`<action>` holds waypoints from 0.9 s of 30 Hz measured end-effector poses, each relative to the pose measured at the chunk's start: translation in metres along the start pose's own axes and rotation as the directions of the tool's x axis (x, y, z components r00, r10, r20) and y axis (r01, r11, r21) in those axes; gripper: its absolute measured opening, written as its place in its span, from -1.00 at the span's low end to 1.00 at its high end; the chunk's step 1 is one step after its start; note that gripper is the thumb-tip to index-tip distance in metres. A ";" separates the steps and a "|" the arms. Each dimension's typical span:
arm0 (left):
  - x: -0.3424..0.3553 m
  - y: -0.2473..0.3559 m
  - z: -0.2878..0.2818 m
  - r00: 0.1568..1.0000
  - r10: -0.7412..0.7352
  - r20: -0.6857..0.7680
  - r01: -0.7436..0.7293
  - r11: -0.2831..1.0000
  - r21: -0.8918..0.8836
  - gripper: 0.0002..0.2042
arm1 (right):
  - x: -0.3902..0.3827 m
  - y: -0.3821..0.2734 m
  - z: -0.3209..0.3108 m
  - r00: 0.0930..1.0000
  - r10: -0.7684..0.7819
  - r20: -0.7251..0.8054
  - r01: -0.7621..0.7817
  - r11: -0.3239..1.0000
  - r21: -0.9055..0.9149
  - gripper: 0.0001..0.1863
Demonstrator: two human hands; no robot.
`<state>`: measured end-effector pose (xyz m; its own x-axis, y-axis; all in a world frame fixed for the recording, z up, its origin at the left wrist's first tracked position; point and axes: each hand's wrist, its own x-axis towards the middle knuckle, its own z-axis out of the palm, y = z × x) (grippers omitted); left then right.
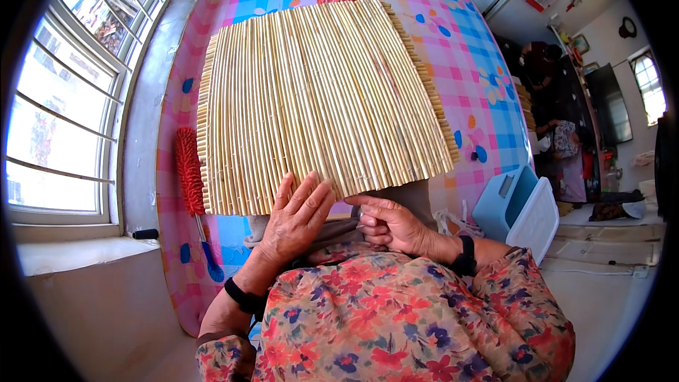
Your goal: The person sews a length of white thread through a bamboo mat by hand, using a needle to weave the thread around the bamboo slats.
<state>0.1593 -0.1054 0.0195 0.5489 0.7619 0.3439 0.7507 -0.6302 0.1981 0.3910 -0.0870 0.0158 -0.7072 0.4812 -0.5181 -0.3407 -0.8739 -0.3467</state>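
A mat of pale yellow reed stalks (318, 99), tied side by side, covers my lap and the bed in front of me. My left hand (300, 209) lies flat on its near edge, fingers stretched out over the stalks. Just to the right, my right hand (396, 225) points its index finger at the mat's near edge. Its other fingers are curled against the thumb, and whatever they may pinch is too small to make out. Rows of small stitches cross the stalks near both ends. A second layer of stalks shows along the mat's right side.
A red fluffy duster (189, 170) with a blue handle lies left of the mat. A pink and blue checked sheet (488, 85) spreads beneath. Right of me stands a blue box (495, 201) with a white lid (534, 223). A barred window (67, 113) is at left; other people (562, 138) sit far right.
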 end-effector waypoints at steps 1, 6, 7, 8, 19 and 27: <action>0.000 0.000 0.000 1.000 -0.002 0.004 0.002 1.000 -0.003 -0.62 | 0.000 0.000 0.001 1.000 -0.009 -0.001 0.009 1.000 -0.010 -0.58; 0.002 0.001 0.001 1.000 0.002 -0.005 -0.002 1.000 0.018 -0.62 | -0.002 0.002 -0.001 1.000 -0.016 0.012 0.016 1.000 0.006 -0.57; 0.001 0.000 0.000 1.000 0.001 -0.007 -0.001 1.000 0.027 -0.62 | -0.001 0.001 0.001 1.000 -0.012 0.014 0.012 1.000 -0.001 -0.57; 0.000 0.000 0.001 1.000 -0.001 -0.005 0.001 1.000 0.025 -0.62 | -0.001 0.000 0.002 1.000 -0.008 0.016 0.008 1.000 -0.008 -0.57; -0.005 -0.002 0.000 0.999 -0.027 0.017 0.027 1.000 -0.004 -0.61 | -0.003 -0.029 0.015 0.955 -0.281 0.098 0.216 0.430 -0.877 -0.64; -0.004 -0.004 -0.004 0.999 -0.016 0.034 0.016 1.000 0.010 -0.60 | 0.012 -0.029 0.038 0.847 -0.408 0.341 0.249 -0.262 -0.932 -0.65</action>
<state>0.1522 -0.1065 0.0210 0.5487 0.7766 0.3094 0.7629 -0.6165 0.1946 0.3684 -0.0585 0.0494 -0.6712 0.7406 -0.0306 0.4908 0.4131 -0.7671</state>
